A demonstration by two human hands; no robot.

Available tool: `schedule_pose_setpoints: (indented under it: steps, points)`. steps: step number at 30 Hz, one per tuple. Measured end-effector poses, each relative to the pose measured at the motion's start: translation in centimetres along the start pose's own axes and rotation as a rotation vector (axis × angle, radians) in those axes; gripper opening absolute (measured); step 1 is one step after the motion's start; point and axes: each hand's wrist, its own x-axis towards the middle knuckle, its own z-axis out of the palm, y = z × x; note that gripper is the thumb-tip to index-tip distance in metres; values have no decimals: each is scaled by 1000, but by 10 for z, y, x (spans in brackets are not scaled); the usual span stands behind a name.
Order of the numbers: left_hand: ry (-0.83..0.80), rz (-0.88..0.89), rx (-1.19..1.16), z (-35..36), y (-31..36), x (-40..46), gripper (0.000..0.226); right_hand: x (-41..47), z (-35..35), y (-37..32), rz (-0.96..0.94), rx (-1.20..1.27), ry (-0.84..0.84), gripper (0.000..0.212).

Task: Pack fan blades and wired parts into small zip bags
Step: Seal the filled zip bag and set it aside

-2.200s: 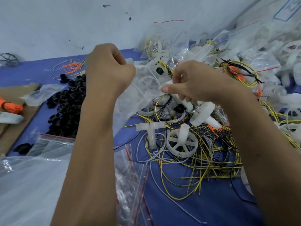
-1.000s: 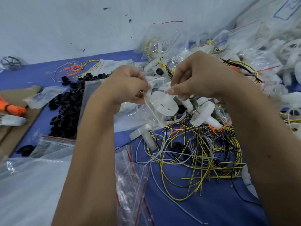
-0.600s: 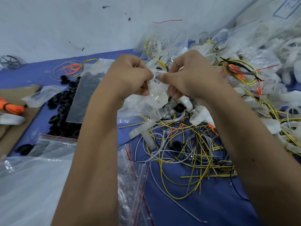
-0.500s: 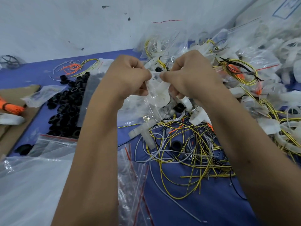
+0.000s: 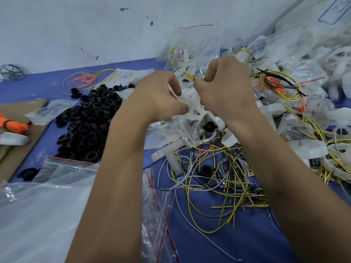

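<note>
Between the fingertips: left hand [image 5: 161, 95] and right hand [image 5: 224, 88] pinch a small zip bag [image 5: 182, 122], likely pressing its seal closed.
Inside: white fan blade [image 5: 193, 103].
Below: loose wires [image 5: 218, 177] waiting.
</note>
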Motion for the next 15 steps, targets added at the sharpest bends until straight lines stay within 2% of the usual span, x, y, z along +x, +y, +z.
schedule_pose_setpoints:
  steps: [4,9,11,15]
  points:
    - [25,1,113,8,3,0,42,1,3,4,29,21,-73,25]
    - [129,15,158,14,6,3,26,0,2,4,14,3,-121,24]
    - [151,26,102,15,7,4,18,-4,2,2,9,-12,-230,24]
    - [223,32,10,13,8,5,19,-9,1,-1,-8,-38,-459,14]
